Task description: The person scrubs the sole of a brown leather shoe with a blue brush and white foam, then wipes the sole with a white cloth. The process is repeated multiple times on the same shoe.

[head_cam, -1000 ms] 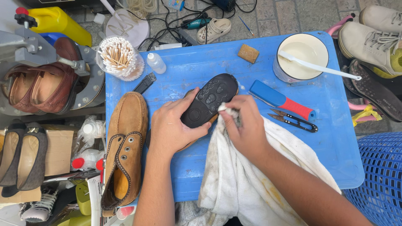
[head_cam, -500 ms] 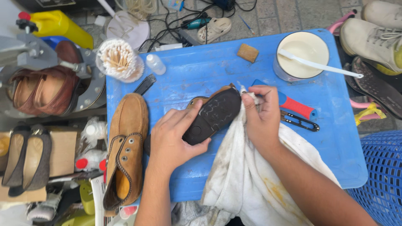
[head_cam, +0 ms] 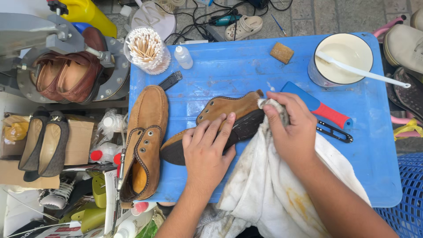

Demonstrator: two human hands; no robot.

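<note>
A tan suede shoe (head_cam: 222, 111) lies on its side on the blue plastic table (head_cam: 229, 66), its dark sole turned toward me. My left hand (head_cam: 206, 152) presses down on its sole and side. My right hand (head_cam: 288, 128) pinches a bunched corner of a stained white cloth (head_cam: 273, 185) against the shoe's heel. The cloth trails down over the table's near edge. The matching tan shoe (head_cam: 144, 141) lies upright to the left, laces out, untouched.
On the table: a white bowl of cream liquid with a white stick (head_cam: 341, 59), a blue and red handled brush (head_cam: 324, 108), small black snips (head_cam: 334, 132), a sponge piece (head_cam: 282, 52), a squeeze bottle (head_cam: 183, 56), a cup of cotton swabs (head_cam: 146, 49). More shoes lie left and right.
The shoe has been rolled from sole-up onto its side, showing its tan upper. My right hand with the cloth has shifted to the heel; my left hand now lies over the sole.
</note>
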